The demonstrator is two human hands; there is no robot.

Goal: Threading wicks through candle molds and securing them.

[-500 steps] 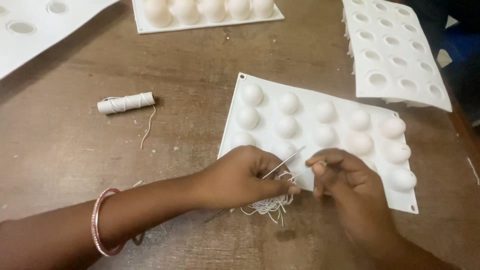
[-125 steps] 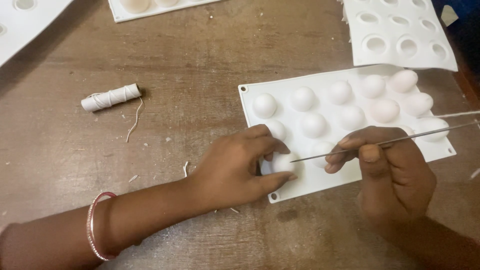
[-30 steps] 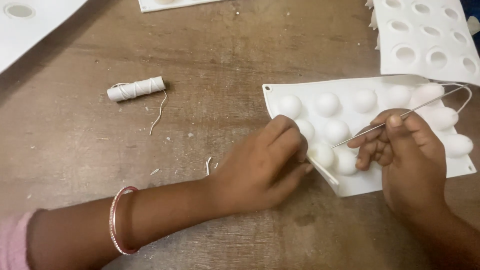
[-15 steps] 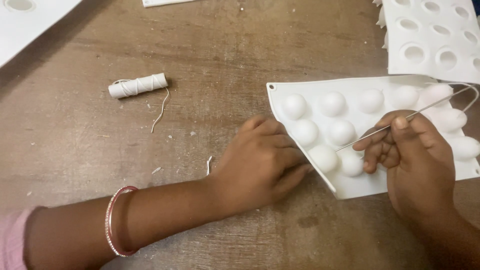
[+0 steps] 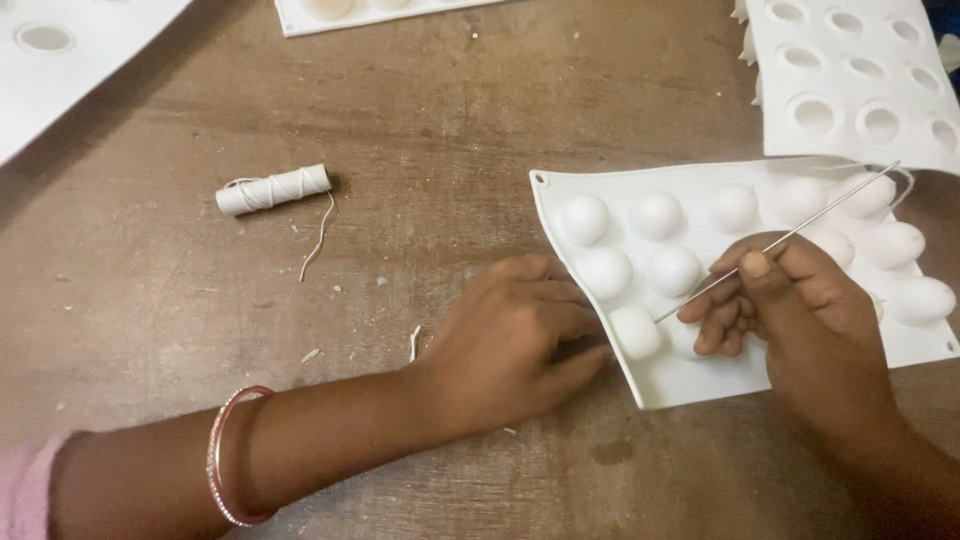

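Note:
A white mould sheet (image 5: 690, 378) with rows of rounded domes lies on the brown wooden table (image 5: 430, 130). My left hand (image 5: 515, 340), with bangles on its wrist, rests at the sheet's near left corner, its fingers pressing the sheet's edge beside a dome (image 5: 635, 332). My right hand (image 5: 795, 310) pinches a long thin metal needle (image 5: 780, 240). The needle's tip touches that same dome and its far end points up to the right.
A small spool of white thread (image 5: 272, 190) with a loose tail lies to the left. Another white mould sheet with round hollows (image 5: 850, 80) sits at the top right. More white sheets lie at the top middle (image 5: 370, 12) and top left (image 5: 60, 60).
Over the last second the view shifted slightly. My right hand has brought the needle tip down to the near-left dome, while my left hand stays on the sheet's corner.

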